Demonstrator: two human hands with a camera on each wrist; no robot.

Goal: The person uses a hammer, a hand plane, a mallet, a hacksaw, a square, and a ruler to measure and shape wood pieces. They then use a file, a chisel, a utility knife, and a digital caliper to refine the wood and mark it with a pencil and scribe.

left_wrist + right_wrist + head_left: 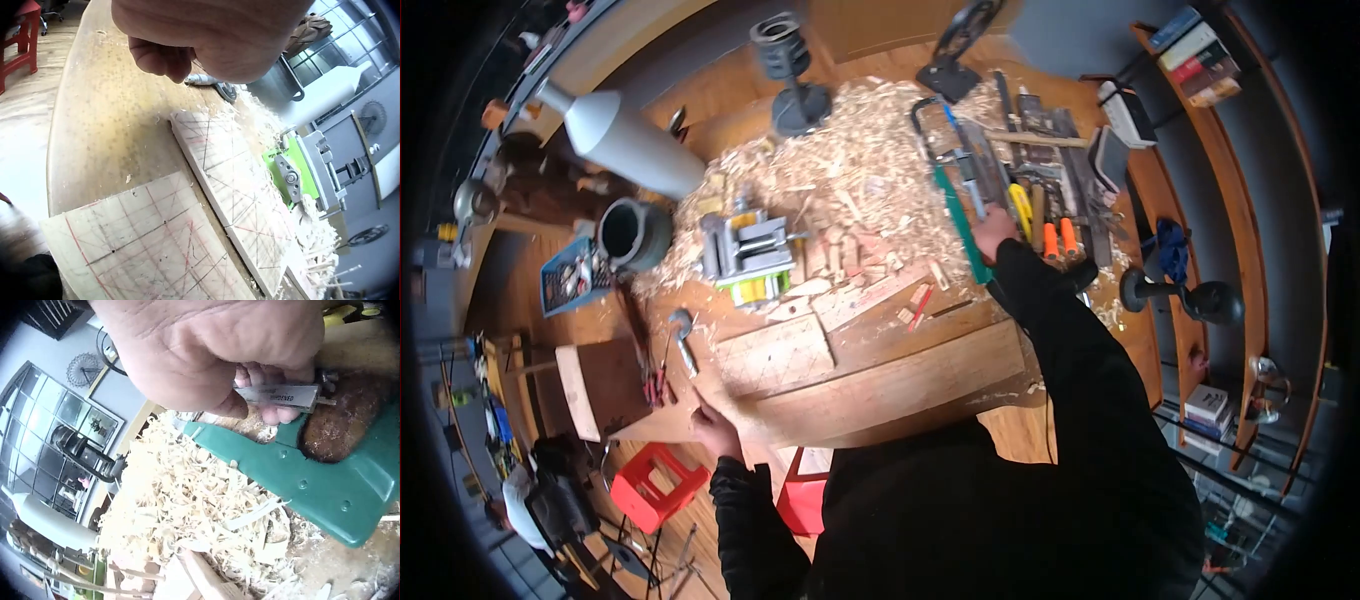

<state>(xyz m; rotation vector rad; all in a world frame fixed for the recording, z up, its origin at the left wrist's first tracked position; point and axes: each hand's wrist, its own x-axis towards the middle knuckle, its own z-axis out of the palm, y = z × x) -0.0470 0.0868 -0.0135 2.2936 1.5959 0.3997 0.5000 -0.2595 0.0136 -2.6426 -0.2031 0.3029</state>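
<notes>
In the head view, my right hand (997, 232) reaches into the tools at the right of the bench. It pinches the end of a metal vernier caliper (972, 186); in the right wrist view the word HARDENED shows on the caliper's beam (281, 397). Right below lies a handsaw (300, 469) with a green handle. My left hand (716, 428) is near the front left edge, its fingers (164, 59) loosely curled above the tabletop in the left wrist view. Close to it lie a long pale board (900, 392) and a shorter board (775, 355), both marked with lines.
Wood shavings (850, 150) cover the middle of the bench. A vise (750, 245) stands there, with a hammer (683, 335) to its left. Orange-handled tools (1060, 240) and a yellow-handled one (1020, 210) lie right of my right hand. A red stool (658, 485) stands at the lower left.
</notes>
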